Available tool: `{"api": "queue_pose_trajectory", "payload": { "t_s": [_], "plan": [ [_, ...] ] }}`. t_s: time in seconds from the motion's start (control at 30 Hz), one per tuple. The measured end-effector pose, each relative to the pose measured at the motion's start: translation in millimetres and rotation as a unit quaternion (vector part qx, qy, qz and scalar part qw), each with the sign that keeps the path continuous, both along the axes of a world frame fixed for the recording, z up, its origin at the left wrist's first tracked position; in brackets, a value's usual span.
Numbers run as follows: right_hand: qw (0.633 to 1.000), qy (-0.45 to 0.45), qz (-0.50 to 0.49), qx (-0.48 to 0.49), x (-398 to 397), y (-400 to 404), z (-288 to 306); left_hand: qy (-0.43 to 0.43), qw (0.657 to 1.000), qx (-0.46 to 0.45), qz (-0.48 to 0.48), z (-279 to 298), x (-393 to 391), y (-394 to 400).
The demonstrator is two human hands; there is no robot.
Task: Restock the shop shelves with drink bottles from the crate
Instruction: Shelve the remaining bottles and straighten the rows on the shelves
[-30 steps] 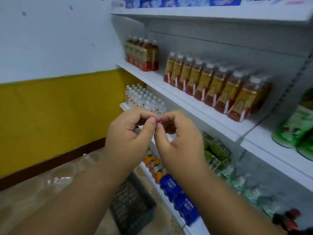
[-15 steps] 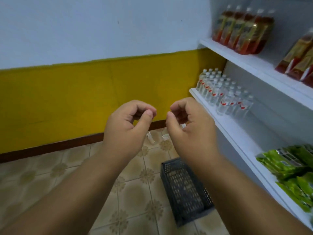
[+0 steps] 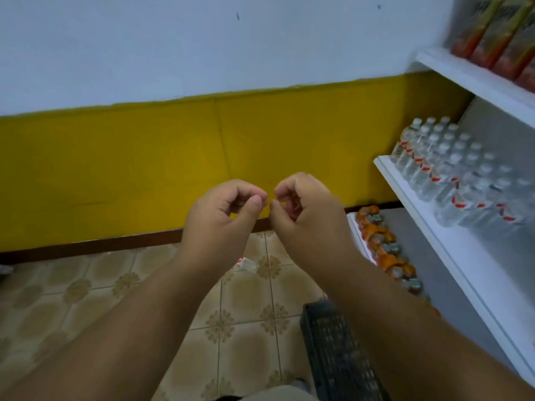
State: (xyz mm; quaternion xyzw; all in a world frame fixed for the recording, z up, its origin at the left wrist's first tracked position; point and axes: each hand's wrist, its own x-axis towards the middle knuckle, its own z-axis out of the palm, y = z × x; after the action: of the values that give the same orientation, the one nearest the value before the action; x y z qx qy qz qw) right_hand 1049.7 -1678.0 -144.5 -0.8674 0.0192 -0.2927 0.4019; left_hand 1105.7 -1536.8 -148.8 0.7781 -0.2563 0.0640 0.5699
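Both hands, left hand (image 3: 223, 218) and right hand (image 3: 307, 218), hover with fingers curled, holding nothing visible, above the dark crate (image 3: 333, 348) on the floor. Beside the crate, shelves (image 3: 451, 244) already carry clear bottles (image 3: 451, 166); whether the crate holds more, I cannot tell.

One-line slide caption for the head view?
Both hands curled, holding nothing, above the crate beside stocked shelves.

Dim, bluish, even light – soft motion blur, edges bowed
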Motion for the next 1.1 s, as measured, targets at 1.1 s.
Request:
{"api": "queue_pose_trajectory", "payload": {
  "t_s": [1.1],
  "plan": [
    [0.941, 0.334, 0.026, 0.051, 522.4, -33.4, -511.4, 0.188, 0.962, 0.159, 0.117, -477.0, 515.0, -28.9]
  ]
}}
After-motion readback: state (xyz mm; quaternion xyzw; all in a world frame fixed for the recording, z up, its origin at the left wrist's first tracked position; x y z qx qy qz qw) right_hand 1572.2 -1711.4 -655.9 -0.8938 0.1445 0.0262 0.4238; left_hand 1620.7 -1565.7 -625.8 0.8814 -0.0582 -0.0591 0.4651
